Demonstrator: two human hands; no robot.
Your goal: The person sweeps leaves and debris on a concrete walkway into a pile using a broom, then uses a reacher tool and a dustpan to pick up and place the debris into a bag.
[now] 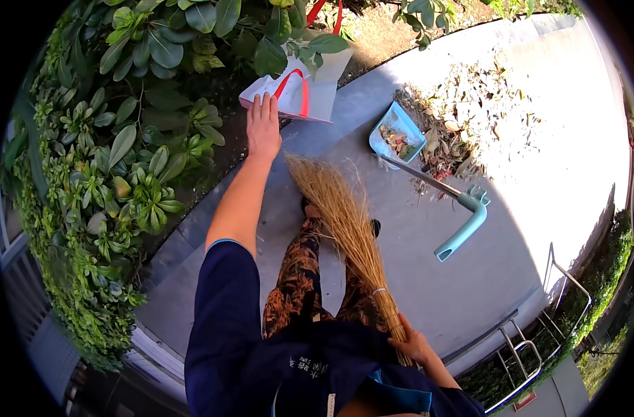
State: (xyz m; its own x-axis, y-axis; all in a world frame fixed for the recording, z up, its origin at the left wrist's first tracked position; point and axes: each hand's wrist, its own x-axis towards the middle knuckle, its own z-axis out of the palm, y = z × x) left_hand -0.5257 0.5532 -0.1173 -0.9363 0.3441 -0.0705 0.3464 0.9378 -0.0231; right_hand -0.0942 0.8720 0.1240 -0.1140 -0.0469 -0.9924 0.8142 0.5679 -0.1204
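Observation:
My left hand [263, 125] reaches forward, its fingers spread slightly over the near edge of a white paper bag [322, 83] with red handles; whether it grips the edge is not plain. Leaves partly cover the bag. My right hand [413, 341] is closed around the bound handle of a straw broom [343, 213], whose bristles point forward past my legs. To the right, a light-blue dustpan [408, 127] with a metal pole and a bent teal handle [473, 213] holds dry leaves and debris. A heap of dry leaves [452, 130] lies beside the dustpan.
A leafy green bush [139, 156] overhangs the paving on the left. Grey paving [426, 281] lies underfoot, with more scattered leaves in the sunlit part. Bent metal tube rails [525, 354] stand at the lower right beside a low hedge [603, 281].

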